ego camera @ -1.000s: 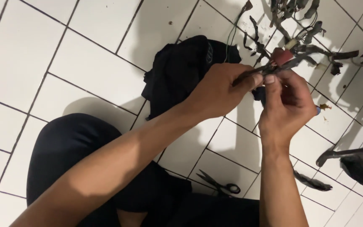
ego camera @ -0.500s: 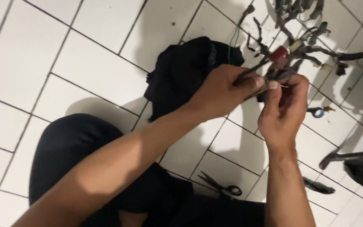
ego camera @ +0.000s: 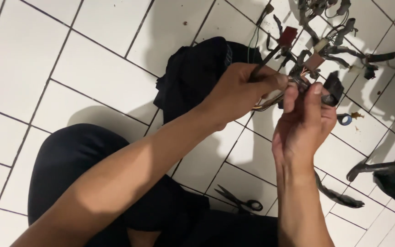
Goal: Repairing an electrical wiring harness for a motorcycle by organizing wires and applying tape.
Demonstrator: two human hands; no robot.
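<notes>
My left hand (ego camera: 241,91) grips a taped branch of a wire harness (ego camera: 318,55), fingers closed around a thin dark strand. My right hand (ego camera: 305,121) pinches the same bundle just to the right, thumb and fingers closed on the wires beside a black connector (ego camera: 333,87). Thin coloured wires show between the two hands. The harness spreads away toward the upper right, with a red connector (ego camera: 289,35) and a brown one (ego camera: 315,61) on it. Both hands are raised above the white tiled floor (ego camera: 106,68).
A black cloth bundle (ego camera: 193,75) lies on the tiles behind my left hand. Black-handled scissors (ego camera: 238,201) rest by my leg. A small roll of tape (ego camera: 344,119) and dark tape scraps (ego camera: 339,196) lie to the right; my knee in black trousers (ego camera: 74,160) is lower left.
Both hands have shifted slightly up and to the right with the harness. My right hand's fingers have moved further along the bundle, toward the black connector.
</notes>
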